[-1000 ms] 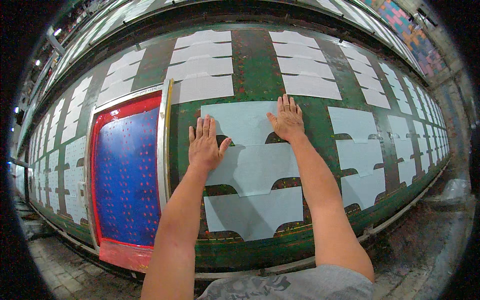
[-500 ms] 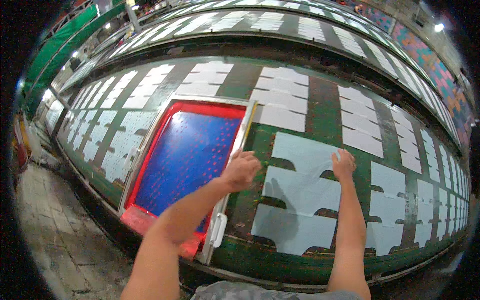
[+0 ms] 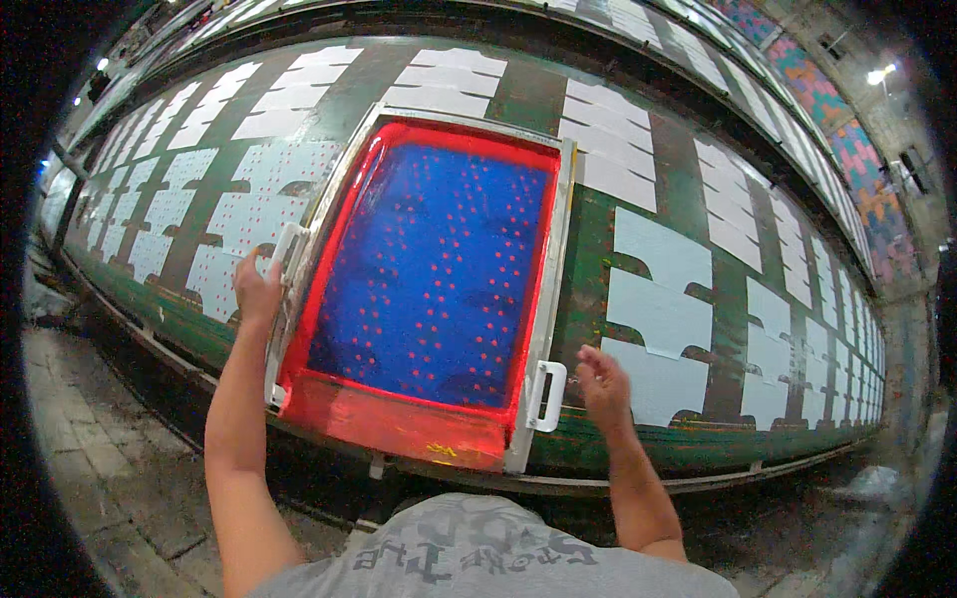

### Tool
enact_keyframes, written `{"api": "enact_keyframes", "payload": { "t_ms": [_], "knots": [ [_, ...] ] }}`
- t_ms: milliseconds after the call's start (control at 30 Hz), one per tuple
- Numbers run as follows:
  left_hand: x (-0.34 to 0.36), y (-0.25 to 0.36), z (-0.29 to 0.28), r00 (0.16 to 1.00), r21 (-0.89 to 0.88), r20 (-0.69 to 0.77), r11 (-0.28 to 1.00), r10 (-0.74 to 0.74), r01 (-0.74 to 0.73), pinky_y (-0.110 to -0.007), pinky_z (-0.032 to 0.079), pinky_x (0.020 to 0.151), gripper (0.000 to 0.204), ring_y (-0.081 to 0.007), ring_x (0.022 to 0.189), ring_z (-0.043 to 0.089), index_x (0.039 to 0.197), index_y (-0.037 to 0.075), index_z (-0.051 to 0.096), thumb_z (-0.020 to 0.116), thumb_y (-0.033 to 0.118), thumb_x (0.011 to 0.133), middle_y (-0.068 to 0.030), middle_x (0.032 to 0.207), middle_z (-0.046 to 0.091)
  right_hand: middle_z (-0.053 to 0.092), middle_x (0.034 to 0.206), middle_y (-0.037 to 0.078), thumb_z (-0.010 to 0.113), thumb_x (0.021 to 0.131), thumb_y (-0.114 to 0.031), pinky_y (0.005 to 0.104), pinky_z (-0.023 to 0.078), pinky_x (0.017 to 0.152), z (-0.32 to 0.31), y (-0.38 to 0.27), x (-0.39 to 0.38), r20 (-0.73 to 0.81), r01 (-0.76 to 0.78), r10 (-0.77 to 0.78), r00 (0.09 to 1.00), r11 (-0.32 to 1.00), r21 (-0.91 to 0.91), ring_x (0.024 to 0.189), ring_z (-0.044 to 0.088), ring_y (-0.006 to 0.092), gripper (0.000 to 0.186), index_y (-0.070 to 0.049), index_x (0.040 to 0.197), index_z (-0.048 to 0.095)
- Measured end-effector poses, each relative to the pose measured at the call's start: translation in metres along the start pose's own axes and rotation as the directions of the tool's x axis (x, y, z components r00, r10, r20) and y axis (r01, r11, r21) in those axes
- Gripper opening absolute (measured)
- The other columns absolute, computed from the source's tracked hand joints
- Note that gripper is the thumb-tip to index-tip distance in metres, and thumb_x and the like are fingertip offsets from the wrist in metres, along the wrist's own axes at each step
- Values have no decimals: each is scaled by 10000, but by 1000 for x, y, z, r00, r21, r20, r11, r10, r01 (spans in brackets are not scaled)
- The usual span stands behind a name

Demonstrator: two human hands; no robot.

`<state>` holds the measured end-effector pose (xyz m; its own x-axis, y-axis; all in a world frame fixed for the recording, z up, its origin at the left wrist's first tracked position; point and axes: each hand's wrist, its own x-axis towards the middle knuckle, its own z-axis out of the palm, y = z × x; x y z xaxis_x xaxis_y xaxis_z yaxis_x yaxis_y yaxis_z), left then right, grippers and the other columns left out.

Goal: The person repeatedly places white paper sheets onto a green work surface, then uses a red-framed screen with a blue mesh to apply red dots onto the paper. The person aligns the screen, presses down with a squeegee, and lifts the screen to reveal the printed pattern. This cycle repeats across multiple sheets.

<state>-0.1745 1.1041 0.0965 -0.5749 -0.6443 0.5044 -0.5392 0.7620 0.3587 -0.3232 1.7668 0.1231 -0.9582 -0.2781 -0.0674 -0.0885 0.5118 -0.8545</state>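
A screen-printing frame (image 3: 564, 249) with a blue mesh (image 3: 429, 269) lies on the long green table. Red ink rims the mesh, and rows of small red dots show in it. At the frame's left side, my left hand (image 3: 257, 287) is beside a white handle (image 3: 289, 247), its fingers apart and not wrapped round it. My right hand (image 3: 606, 387) hovers just right of the other white handle (image 3: 545, 397), with loosely bent fingers and nothing visible in them. Pale blue fabric pieces (image 3: 658, 319) lie flat to the right of the frame.
Left of the frame, pale blue pieces (image 3: 254, 214) carry red dots. White pieces (image 3: 608, 140) form rows along the table's far side. The green table (image 3: 588, 439) has a rail along its near edge. A tiled floor (image 3: 100, 448) shows at the lower left.
My hands have moved from the frame's right edge and the pale blue pieces to the two handles' sides. The view has shifted, bringing the frame in front of me.
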Motion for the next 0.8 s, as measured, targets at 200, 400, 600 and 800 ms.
{"api": "enact_keyframes", "payload": {
  "t_ms": [200, 400, 600, 800],
  "knots": [
    [-13, -14, 22, 961, -432, 235, 869, -149, 240, -416, 586, 938, 448, -300, 1076, 758, 1324, -18, 711, 774, 293, 1008, -211, 1190, 777, 709, 1189, 95, 667, 1079, -55, 302, 600, 761, 62, -27, -34, -3, -259, 267, 964, 937, 233, 873, 698, 134, 541, 26, 1588, 503],
    [-6, -22, 35, 932, -320, 289, 895, -219, 310, -501, 567, 814, 385, -405, 902, 759, 1132, -28, 762, 748, 341, 1026, -253, 996, 780, 711, 1160, 88, 665, 1086, -83, 290, 597, 725, 66, -55, -39, -8, -406, 437, 900, 843, 354, 849, 699, 120, 604, 12, 1638, 438],
    [-12, -26, 56, 950, -300, 209, 909, -232, 288, -547, 557, 833, 474, -466, 945, 752, 1099, -81, 753, 710, 388, 1046, -305, 1030, 770, 703, 1088, 65, 691, 1081, -125, 288, 579, 716, 69, -80, -42, -86, -387, 428, 900, 873, 298, 828, 675, 114, 569, -10, 1606, 505],
    [-5, -29, 49, 919, -354, 283, 861, -274, 366, -528, 541, 807, 511, -431, 863, 724, 1128, -108, 750, 697, 395, 1059, -283, 976, 766, 703, 1058, 45, 709, 1084, -148, 273, 567, 721, 56, -100, -49, -126, -254, 311, 942, 906, 339, 835, 667, 91, 571, 7, 1599, 519]
  ]
}}
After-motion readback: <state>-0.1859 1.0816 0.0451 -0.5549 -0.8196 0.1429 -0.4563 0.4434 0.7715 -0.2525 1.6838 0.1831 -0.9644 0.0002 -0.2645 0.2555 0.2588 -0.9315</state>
